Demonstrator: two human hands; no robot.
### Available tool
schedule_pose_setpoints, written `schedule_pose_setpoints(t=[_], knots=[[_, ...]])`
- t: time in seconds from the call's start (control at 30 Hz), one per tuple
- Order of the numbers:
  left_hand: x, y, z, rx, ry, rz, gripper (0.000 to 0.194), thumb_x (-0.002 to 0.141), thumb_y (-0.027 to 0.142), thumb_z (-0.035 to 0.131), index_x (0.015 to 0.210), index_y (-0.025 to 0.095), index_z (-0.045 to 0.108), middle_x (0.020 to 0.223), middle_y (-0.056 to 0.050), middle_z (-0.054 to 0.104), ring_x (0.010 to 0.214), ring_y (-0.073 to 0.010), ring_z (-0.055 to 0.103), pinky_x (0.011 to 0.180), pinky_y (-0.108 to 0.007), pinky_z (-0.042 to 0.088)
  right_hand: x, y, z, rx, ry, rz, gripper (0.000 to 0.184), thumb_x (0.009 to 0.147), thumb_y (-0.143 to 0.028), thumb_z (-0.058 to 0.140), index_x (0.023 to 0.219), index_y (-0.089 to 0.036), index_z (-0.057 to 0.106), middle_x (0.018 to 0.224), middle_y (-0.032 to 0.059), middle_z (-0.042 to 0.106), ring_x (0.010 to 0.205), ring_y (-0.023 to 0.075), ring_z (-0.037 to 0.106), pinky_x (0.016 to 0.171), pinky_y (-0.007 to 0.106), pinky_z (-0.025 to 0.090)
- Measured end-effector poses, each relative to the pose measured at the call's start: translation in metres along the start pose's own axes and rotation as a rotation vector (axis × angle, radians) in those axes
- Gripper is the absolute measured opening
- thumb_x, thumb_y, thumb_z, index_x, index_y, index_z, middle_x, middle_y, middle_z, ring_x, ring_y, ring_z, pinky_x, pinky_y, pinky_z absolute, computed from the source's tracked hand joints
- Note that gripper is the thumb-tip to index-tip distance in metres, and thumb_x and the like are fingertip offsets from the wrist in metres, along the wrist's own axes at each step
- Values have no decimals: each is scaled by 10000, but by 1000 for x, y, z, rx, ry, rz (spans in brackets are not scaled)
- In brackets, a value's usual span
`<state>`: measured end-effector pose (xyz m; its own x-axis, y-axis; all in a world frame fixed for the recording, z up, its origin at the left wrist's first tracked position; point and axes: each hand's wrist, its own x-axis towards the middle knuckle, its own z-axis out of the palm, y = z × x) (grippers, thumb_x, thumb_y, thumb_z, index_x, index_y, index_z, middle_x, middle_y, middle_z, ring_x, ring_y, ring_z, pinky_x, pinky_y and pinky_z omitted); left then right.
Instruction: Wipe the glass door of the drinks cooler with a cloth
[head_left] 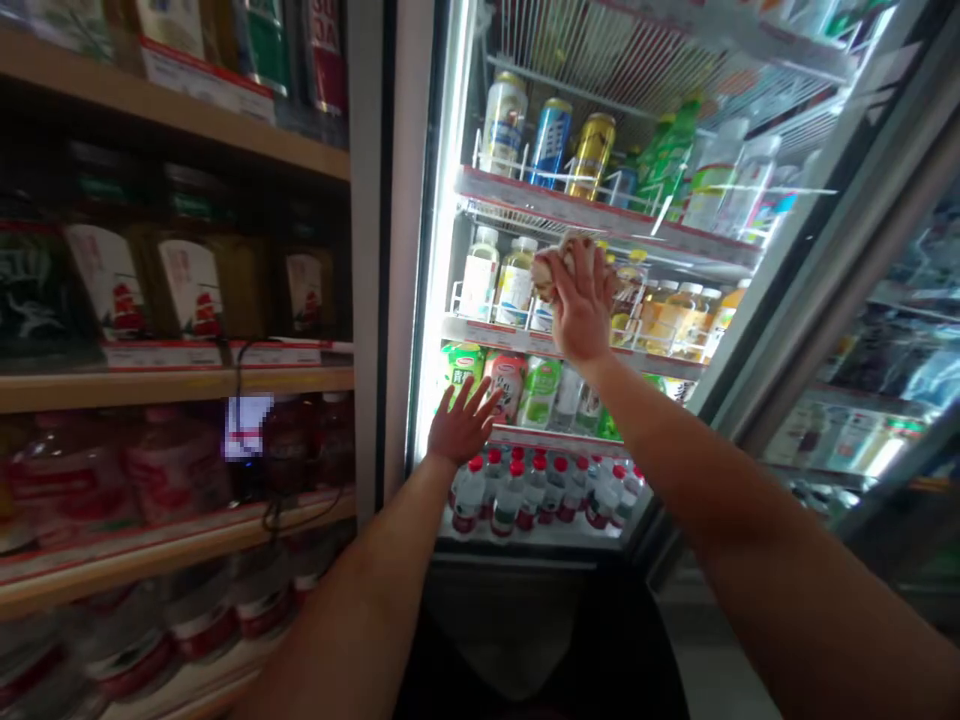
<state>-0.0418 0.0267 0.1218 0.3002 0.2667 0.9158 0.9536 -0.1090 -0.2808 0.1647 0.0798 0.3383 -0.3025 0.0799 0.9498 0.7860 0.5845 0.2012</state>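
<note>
My right hand [583, 312] presses a crumpled, light-coloured cloth [545, 274] flat against the glass door [517, 225] of a lit drinks cooler, level with its middle shelf. The cloth bunches out beyond my fingers on the left, and the rest lies hidden beneath them. Lower and to the left, my left hand [463, 425] is open with fingers spread, in front of the cartons on the shelf below. It seems to rest on the glass, though contact is hard to tell. Behind the glass stand cans [551, 140], bottles [480, 270] and red-capped water bottles [508, 498].
To the left, wooden shelves [180, 385] hold large bottles, with a cable and a small lit screen [247, 425] hanging there. A metal door frame [795, 330] slants along the right, beside another cooler section [862, 440]. My dark-clothed legs show at the bottom.
</note>
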Motion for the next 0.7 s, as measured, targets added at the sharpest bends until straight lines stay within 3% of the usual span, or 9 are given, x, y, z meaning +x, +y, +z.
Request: schedule_pose_setpoints(t=[0.13,0.27,0.57,0.7], knots=[[1,-1,-1,0,13,2,545,1010,313,547,1548,282,473,1595,-61,457,1557,-286,281,1284,-504,167,-17,-20,2,-3,-51,-150,519,1061,-230,408,1572,-312,435,1683,3,306,1601,283,109,1290,559,164],[1,-1,-1,0,-3,2,556,1004,312,554,1552,295,467,1604,-55,441,1563,-285,261,1294,-500,141,-57,-20,1,14,-157,-239,546,1040,-195,445,1571,-318,440,1672,-1,335,1601,267,126,1304,536,135],[-1,-3,4,-57,-45,-45,593,1004,335,549,1580,338,410,1611,-39,431,1562,-273,265,1304,-499,118,-199,-19,14,100,-412,-328,733,922,-68,531,1589,-343,400,1647,6,380,1584,270,210,1291,537,186],[-1,-3,5,-58,-47,-53,572,1003,334,546,1565,335,442,1601,-37,449,1563,-277,261,1306,-501,99,-250,-23,20,135,-477,-406,670,930,-94,560,1548,-335,472,1613,7,438,1546,254,317,1273,495,261]])
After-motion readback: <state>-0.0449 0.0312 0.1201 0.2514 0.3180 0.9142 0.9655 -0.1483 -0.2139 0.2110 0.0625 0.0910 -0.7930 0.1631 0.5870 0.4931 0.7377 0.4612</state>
